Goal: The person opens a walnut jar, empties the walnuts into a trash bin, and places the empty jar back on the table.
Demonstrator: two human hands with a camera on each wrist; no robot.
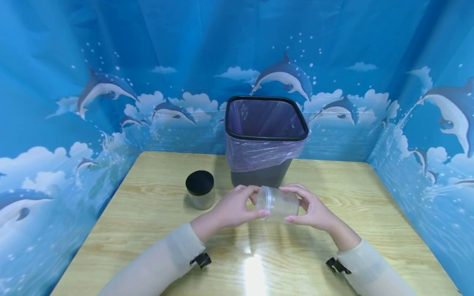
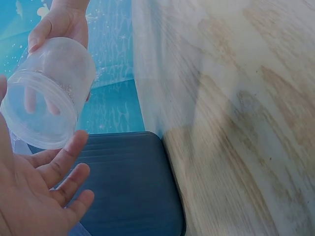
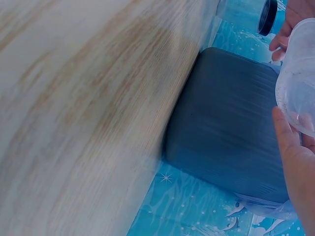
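Observation:
A clear plastic jar (image 1: 280,203) is held on its side above the table, its threaded mouth toward my left hand (image 1: 237,207). No lid shows on that mouth in the left wrist view. My left thumb and fingers hold the jar near the rim; the other left fingers (image 2: 74,191) are spread below it. Around the base end curls my right hand (image 1: 312,207), gripping it with thumb and fingers. To the left, a second clear jar (image 1: 203,200) with a black lid (image 1: 200,182) stands upright on the table.
Right behind the hands stands a dark trash bin (image 1: 259,177) with a black rim and a purple liner bag (image 1: 264,154) folded over it. The wooden table (image 1: 148,213) meets blue dolphin-printed curtains (image 1: 177,49) at the back and sides.

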